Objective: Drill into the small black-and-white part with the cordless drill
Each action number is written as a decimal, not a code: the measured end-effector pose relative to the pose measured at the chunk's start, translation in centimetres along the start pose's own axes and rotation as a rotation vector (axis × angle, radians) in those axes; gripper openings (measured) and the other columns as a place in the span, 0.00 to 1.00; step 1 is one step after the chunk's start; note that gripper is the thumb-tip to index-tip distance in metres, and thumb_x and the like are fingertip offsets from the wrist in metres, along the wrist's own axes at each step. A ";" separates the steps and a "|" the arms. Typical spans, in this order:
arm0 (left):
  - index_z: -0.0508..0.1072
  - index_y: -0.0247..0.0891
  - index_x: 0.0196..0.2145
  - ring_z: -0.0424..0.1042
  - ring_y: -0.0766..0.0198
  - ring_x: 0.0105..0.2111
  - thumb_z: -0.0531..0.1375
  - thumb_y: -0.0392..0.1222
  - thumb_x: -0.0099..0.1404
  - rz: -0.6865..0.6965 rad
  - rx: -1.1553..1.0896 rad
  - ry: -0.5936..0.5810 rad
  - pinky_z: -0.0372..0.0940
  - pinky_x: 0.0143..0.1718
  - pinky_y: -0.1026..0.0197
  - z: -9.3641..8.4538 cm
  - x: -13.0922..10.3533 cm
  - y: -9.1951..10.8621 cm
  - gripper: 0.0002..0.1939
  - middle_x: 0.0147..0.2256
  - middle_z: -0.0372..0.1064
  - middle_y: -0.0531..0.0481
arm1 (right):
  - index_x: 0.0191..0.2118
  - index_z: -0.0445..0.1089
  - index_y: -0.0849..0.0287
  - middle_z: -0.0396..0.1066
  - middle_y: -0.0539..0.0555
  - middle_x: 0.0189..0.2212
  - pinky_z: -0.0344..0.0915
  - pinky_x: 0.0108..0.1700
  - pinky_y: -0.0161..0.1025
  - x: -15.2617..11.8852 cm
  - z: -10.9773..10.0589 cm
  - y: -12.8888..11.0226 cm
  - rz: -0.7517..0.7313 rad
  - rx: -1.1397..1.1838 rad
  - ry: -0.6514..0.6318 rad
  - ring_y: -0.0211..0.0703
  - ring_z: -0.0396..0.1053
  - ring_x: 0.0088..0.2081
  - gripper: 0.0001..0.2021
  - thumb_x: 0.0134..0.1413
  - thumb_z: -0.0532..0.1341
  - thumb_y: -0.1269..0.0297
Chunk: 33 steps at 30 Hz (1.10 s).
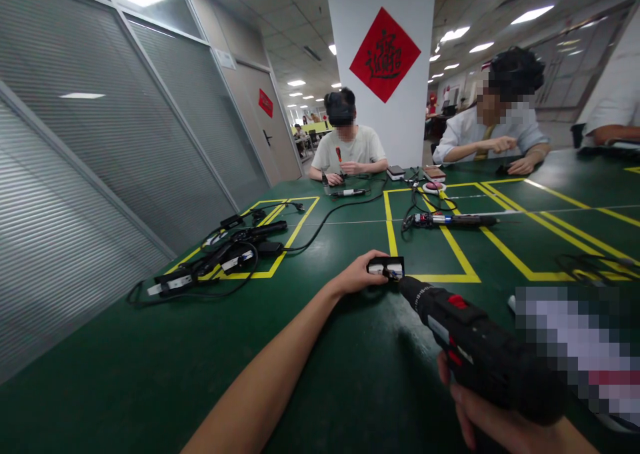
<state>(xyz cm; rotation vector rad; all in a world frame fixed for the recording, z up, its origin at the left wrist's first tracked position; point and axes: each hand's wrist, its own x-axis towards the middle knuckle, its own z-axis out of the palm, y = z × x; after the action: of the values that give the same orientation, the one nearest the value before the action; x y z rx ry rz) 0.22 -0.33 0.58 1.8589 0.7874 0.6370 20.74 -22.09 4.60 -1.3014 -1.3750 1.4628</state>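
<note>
My left hand (361, 274) grips the left end of a small black box-shaped part (401, 265) with white pieces inside its open side, on the green table. In my right hand (487, 411) is a black cordless drill (470, 334) with red buttons. Its chuck points forward and left at the right part of the black box-shaped part. The tip of the bit is too small to tell whether it touches. My right fingers are wrapped round the drill's handle, which is mostly hidden below the body.
Black corded devices (227, 257) lie on the left inside yellow tape. A long black tool (450, 221) with cables lies ahead on the right. A blurred-out flat object (580, 347) is beside the drill. Two people (349, 144) (493, 121) sit across the green table (320, 361).
</note>
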 end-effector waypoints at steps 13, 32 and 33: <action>0.61 0.35 0.48 0.65 0.65 0.37 0.62 0.37 0.48 -0.001 -0.011 0.010 0.60 0.39 0.63 0.1 0.0 0.0 0.28 0.40 0.65 0.47 | 0.32 0.63 0.53 0.65 0.43 0.13 0.64 0.18 0.35 0.4 0.0 1.2 0.016 0.026 0.024 0.39 0.66 0.14 0.07 0.46 0.59 0.59; 0.61 0.37 0.48 0.65 0.63 0.39 0.63 0.37 0.48 0.005 -0.022 0.009 0.59 0.42 0.60 0.1 0.1 0.1 0.28 0.42 0.64 0.47 | 0.32 0.62 0.53 0.69 0.45 0.16 0.64 0.16 0.38 0.8 0.4 3.7 -0.022 0.015 0.086 0.39 0.67 0.13 0.09 0.45 0.59 0.56; 0.61 0.37 0.48 0.65 0.63 0.39 0.63 0.37 0.48 0.002 -0.037 0.003 0.59 0.42 0.60 0.1 0.1 0.2 0.28 0.42 0.64 0.47 | 0.33 0.62 0.53 0.69 0.45 0.16 0.64 0.16 0.38 0.8 0.5 3.8 0.016 0.010 0.095 0.40 0.67 0.13 0.09 0.45 0.59 0.56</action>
<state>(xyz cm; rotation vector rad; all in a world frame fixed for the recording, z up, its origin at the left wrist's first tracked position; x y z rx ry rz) 0.37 -0.34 0.71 1.8257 0.7709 0.6521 20.58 -22.03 0.70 -1.3609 -1.2965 1.3981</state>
